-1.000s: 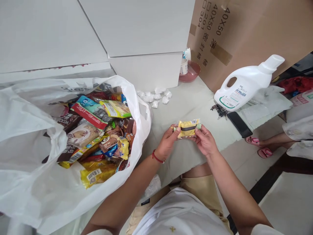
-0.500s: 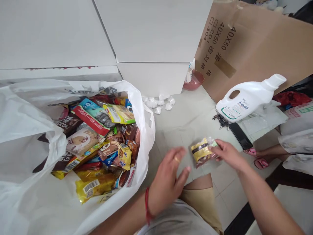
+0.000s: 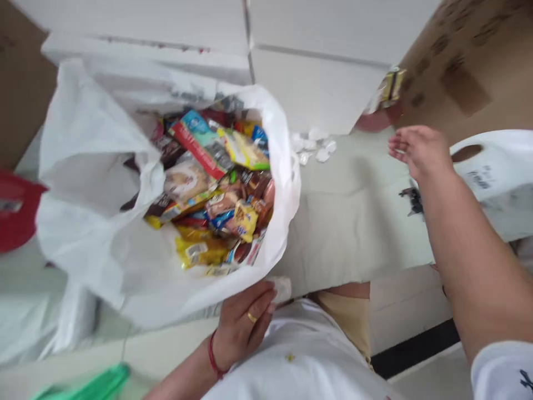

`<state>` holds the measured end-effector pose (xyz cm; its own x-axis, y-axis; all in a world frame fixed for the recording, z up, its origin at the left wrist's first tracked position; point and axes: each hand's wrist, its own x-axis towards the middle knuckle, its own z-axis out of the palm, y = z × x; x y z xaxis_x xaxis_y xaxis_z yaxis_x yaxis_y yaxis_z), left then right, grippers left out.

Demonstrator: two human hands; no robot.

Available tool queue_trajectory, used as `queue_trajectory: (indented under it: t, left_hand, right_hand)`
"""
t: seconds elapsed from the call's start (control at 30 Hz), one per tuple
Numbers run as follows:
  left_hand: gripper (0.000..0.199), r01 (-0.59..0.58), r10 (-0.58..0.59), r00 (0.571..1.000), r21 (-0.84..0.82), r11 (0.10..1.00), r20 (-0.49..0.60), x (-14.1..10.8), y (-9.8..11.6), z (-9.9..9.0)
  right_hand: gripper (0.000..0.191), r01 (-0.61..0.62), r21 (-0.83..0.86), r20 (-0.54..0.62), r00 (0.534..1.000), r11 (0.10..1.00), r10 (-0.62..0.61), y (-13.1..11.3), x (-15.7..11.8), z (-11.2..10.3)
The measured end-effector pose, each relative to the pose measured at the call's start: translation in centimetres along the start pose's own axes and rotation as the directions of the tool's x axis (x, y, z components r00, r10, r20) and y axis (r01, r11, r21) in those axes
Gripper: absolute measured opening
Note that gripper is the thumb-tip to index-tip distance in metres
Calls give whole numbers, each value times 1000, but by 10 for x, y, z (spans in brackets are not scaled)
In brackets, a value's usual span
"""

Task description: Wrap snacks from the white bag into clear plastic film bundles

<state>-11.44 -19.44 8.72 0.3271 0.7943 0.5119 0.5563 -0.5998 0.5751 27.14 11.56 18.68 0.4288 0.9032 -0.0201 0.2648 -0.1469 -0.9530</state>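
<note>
My left hand (image 3: 247, 319), with a gold ring and red wrist cord, is at the near edge of a large white plastic bag (image 3: 277, 239). Its fingers are closed on a small whitish translucent packet (image 3: 283, 289), blurred. Colourful wrapped snacks (image 3: 216, 194) fill the bag. Over the table's right side, my right hand (image 3: 420, 147) is open with nothing in it, fingers loosely bent. Beyond its fingertips, a yellow snack packet (image 3: 392, 86) with a dark stripe shows at the red bowl (image 3: 372, 121), apart from the hand. Whether it rests in the bowl, I cannot tell.
Several small white packets (image 3: 314, 144) lie by the white panel. A white detergent bottle (image 3: 495, 161) and keys (image 3: 412, 200) are behind my right forearm. A cardboard box (image 3: 470, 72) stands at the back right. Something red (image 3: 19, 211) is at the far left, something green (image 3: 91, 386) below.
My right hand has moved up and away and let go of the yellow snack packet, which is now by the red bowl. My left hand has gone to the bag's near edge and closed on something whitish.
</note>
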Motion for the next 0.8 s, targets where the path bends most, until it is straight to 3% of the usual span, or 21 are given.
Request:
queue_trajectory:
  t: [0.13, 0.2, 0.3, 0.33, 0.4, 0.43, 0.5, 0.57, 0.63, 0.7, 0.73, 0.8]
  left_hand:
    - [28, 175, -171, 985, 176, 969, -37, -37, -14, -5]
    - [35, 258, -269, 963, 205, 944, 27, -48, -23, -6]
    - [54, 318, -341, 927, 154, 936, 159, -50, -32, -2]
    - [55, 329, -350, 917, 136, 935, 191, -47, -33, 1]
    - [41, 363, -378, 900, 107, 926, 218, -38, -30, 8]
    - [29, 386, -395, 891, 83, 919, 226, -33, -28, 12]
    - [16, 428, -414, 877, -10, 904, 243, -22, -23, 19]
    - [17, 457, -415, 873, -133, 880, 258, -12, -18, 24]
    - [17, 506, -450, 857, -245, 827, 249, -5, -17, 28]
    - [21, 583, -526, 812, -379, 719, 252, 1, -17, 31]
    - [25, 617, -564, 782, -458, 640, 266, 3, -18, 32]
    - [34, 637, -609, 731, -625, 450, 307, 6, -18, 36]
  right_hand:
    - [14, 8, 22, 119, 993, 1000, -11, 91, -115, -7]
    - [20, -17, -9, 55, 998, 1000, 17, 122, -171, -14]
    - [27, -47, -78, -36, 998, 996, 44, 141, -245, -19]
    - [27, -53, -108, -10, 999, 993, 52, 141, -266, -17]
    - [24, 0, -166, 167, 986, 986, 28, 134, -299, -7]
    - [22, 64, -176, 291, 957, 982, -10, 129, -311, 1]
    - [27, 230, -146, 510, 851, 962, -126, 117, -325, 22]
    - [30, 380, -85, 646, 725, 921, -240, 107, -327, 45]
    - [18, 472, -28, 712, 628, 881, -314, 99, -321, 62]
    - [15, 491, 29, 708, 605, 871, -365, 94, -313, 71]
    - [16, 468, 55, 686, 624, 882, -373, 93, -309, 72]
    - [13, 345, 100, 624, 709, 933, -329, 92, -304, 69]
